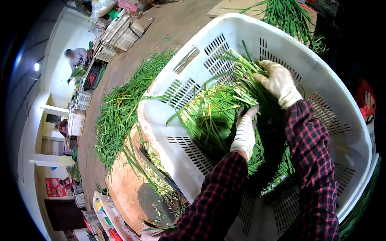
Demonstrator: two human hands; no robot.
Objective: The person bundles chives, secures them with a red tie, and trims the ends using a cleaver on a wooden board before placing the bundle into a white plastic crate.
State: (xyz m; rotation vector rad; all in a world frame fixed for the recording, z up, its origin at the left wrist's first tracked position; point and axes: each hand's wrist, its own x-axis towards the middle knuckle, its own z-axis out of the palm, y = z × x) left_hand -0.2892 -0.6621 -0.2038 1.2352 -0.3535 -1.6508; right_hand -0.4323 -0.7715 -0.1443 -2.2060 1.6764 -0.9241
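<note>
Both my hands reach down into a large white plastic crate (161,116) with slotted walls, in white work gloves and red-and-black checked sleeves. My right hand (277,82) is closed round the upper side of a bunch of garlic chives (245,74), its pale cut ends pointing up and left. Against the lower side of that bunch, my left hand (244,130) grips with its dark-tipped fingers, partly hidden by leaves. More garlic chives (209,108) lie beneath and to the left in the crate, pale ends toward its left wall.
Loose green leaves (124,108) form a heap on the floor left of the crate. Nearer lies a round wooden board (124,180) with trimmings beside it. More chives (287,20) rest on a board at the top. Stacked crates (120,32) and another person (76,58) are farther off left.
</note>
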